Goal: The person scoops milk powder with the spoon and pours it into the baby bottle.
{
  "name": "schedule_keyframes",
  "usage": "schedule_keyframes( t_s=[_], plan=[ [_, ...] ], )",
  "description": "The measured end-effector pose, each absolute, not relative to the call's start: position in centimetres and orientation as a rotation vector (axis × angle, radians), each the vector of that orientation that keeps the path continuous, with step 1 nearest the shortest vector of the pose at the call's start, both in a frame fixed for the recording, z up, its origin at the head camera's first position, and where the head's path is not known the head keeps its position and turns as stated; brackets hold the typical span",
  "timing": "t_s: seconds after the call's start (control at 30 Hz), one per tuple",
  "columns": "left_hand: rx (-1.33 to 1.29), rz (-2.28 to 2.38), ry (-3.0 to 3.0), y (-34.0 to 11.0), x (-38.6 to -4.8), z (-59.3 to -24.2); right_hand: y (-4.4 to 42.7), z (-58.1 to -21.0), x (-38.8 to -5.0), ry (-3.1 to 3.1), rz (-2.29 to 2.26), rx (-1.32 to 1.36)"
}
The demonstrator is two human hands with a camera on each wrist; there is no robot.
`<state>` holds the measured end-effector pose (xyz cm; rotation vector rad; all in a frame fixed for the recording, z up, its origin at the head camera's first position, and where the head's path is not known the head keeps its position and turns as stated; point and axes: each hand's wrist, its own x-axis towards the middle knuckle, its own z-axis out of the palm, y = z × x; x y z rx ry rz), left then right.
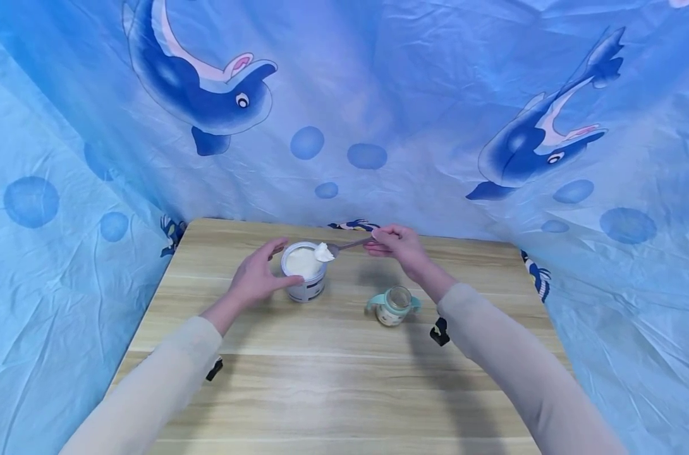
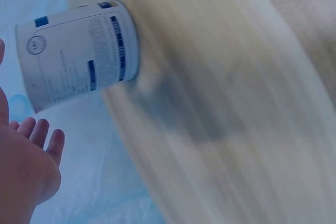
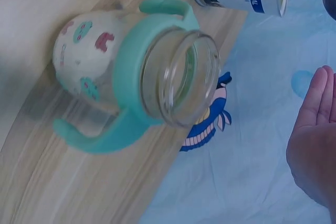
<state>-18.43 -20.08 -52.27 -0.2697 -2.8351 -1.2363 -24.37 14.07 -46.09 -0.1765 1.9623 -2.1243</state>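
Observation:
My right hand (image 1: 400,249) pinches the handle of a spoon (image 1: 350,244). Its bowl carries a heap of white powder (image 1: 324,253) over the mouth of a tin (image 1: 307,292). White powder also fills the tin, which stands upright on the table. My left hand (image 1: 257,272) is spread at the tin's left side, the thumb before it; whether it touches is hard to tell. In the left wrist view the fingers (image 2: 54,145) look straight and apart from the tin (image 2: 79,53). Below my right hand stands an uncapped baby bottle (image 3: 181,85) with mint-green handles.
A wood-grain table (image 1: 304,392) lies under everything. Blue cloth (image 1: 413,164) with dolphins and bubbles hangs behind and along both sides. Small black clips (image 1: 439,332) show beside each forearm.

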Motion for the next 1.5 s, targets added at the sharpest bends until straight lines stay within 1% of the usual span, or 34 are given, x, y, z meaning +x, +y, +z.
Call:
schedule_keyframes(
  t_s=[0.2, 0.43, 0.57, 0.83, 1.03, 1.3, 1.5],
  plan=[
    [-0.349, -1.186, -2.838, -19.4, -18.9, -50.4, 15.9, -45.4, -24.2, 1.983, -2.106, -0.219],
    [-0.454, -1.198, -2.814, -17.4, -19.2, -48.9, 18.0, -44.5, -23.9, 1.999, -2.127, -0.212],
    [-0.507, -1.195, -2.825, -15.9, -19.3, -48.8, 19.5, -44.1, -23.6, 2.003, -2.136, -0.21],
    [-0.7, -1.183, -2.851, -12.0, -19.9, -48.5, 23.2, -43.7, -22.4, 1.981, -2.207, -0.185],
    [-0.754, -1.199, -2.876, -9.5, -20.4, -48.4, 25.5, -43.6, -21.7, 1.971, -2.243, -0.177],
    [-0.825, -1.21, -2.887, -7.7, -20.1, -48.9, 27.5, -43.4, -20.9, 2.014, -2.213, -0.149],
    [-0.837, -1.232, -2.892, -6.6, -20.1, -49.9, 28.8, -43.8, -20.2, 2.032, -2.188, -0.108]
  ],
)
